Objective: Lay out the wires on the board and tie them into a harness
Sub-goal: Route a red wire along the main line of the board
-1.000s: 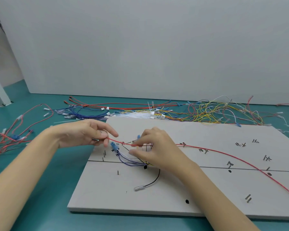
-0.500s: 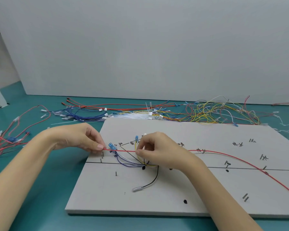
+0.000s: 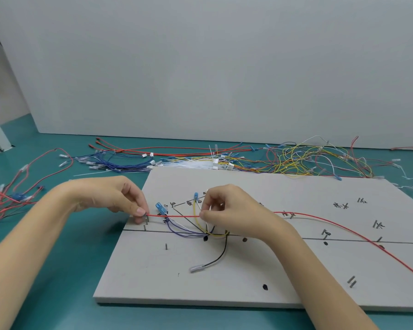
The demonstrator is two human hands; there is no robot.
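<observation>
A grey harness board (image 3: 248, 277) with small pegs and handwritten marks lies on the teal table. My left hand (image 3: 115, 198) pinches the end of a long red wire (image 3: 339, 226) at a pair of pegs (image 3: 146, 220) by the board's left edge. My right hand (image 3: 231, 210) pinches the same wire a short way along, pulling it straight between the hands. The rest of it trails off to the right edge. Under it lie purple, white and yellow wires (image 3: 186, 231) with blue terminals (image 3: 160, 207), and a black wire (image 3: 218, 257).
Loose wires lie behind the board: blue ones (image 3: 119, 164), red ones (image 3: 167, 151) and a yellow tangle (image 3: 303, 160). More red wires (image 3: 12, 198) spread on the table at the left. A white wall panel stands close behind.
Both hands have lowered the red wire toward the board. My left hand has brought its end down and left to the pegs at the board's left edge.
</observation>
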